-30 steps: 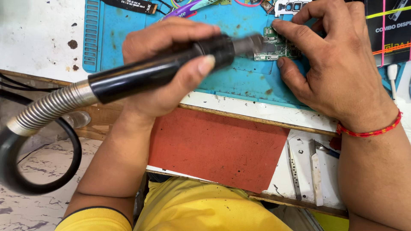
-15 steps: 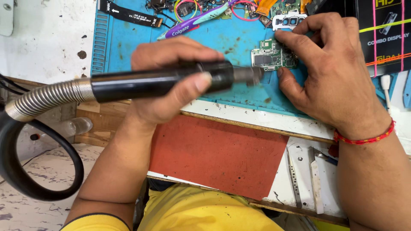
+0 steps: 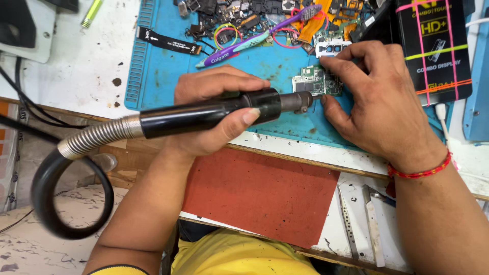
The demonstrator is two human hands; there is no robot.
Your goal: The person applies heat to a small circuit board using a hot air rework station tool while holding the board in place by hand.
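The left hand (image 3: 214, 114) is wrapped around the glossy black cylindrical handle of a hot-air wand (image 3: 214, 113), whose dull metal nozzle points at a small green circuit board (image 3: 317, 81) and whose ribbed silver hose (image 3: 97, 136) curves away into a thick black loop. The right hand (image 3: 377, 109), a red thread bracelet (image 3: 420, 170) at its wrist, pins the board flat with fingertips pressed at its edges. The board lies on a smooth blue rubbery work mat (image 3: 168, 71), near a purple toothbrush (image 3: 254, 40) and, beyond, a scatter of small parts.
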